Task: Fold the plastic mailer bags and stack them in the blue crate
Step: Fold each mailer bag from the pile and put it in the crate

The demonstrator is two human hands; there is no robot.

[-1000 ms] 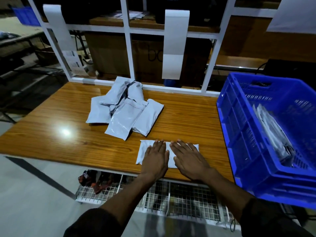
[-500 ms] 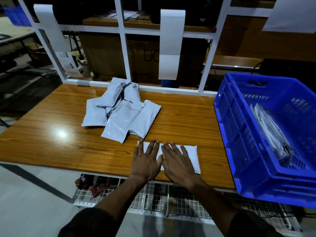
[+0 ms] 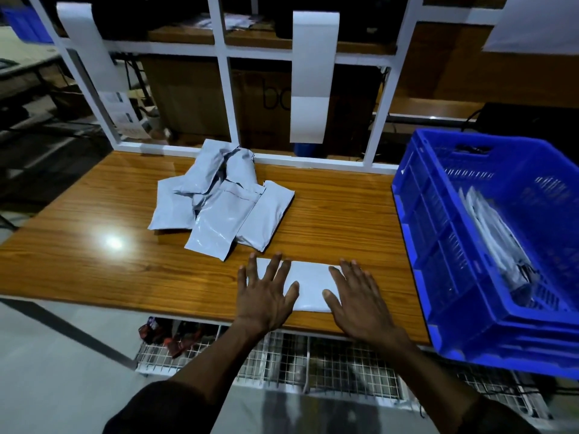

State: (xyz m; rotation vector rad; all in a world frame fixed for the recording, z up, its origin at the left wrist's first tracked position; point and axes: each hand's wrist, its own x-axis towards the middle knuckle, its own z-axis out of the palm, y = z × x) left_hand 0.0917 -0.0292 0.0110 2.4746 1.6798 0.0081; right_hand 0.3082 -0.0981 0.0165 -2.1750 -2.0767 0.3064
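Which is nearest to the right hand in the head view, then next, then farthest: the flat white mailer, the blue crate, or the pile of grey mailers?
1. The flat white mailer: under the right hand, which presses on its right end.
2. The blue crate: to the hand's right, at the table edge.
3. The pile of grey mailers: back and to the left, beyond the left hand.

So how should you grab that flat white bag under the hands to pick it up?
Probably by its right short end, coming from the right with the right hand. The folded mailer lies flat on the table, so nothing can be gripped from above; a thumb on top and fingers slid under that end would pinch it. That side also faces the blue crate.
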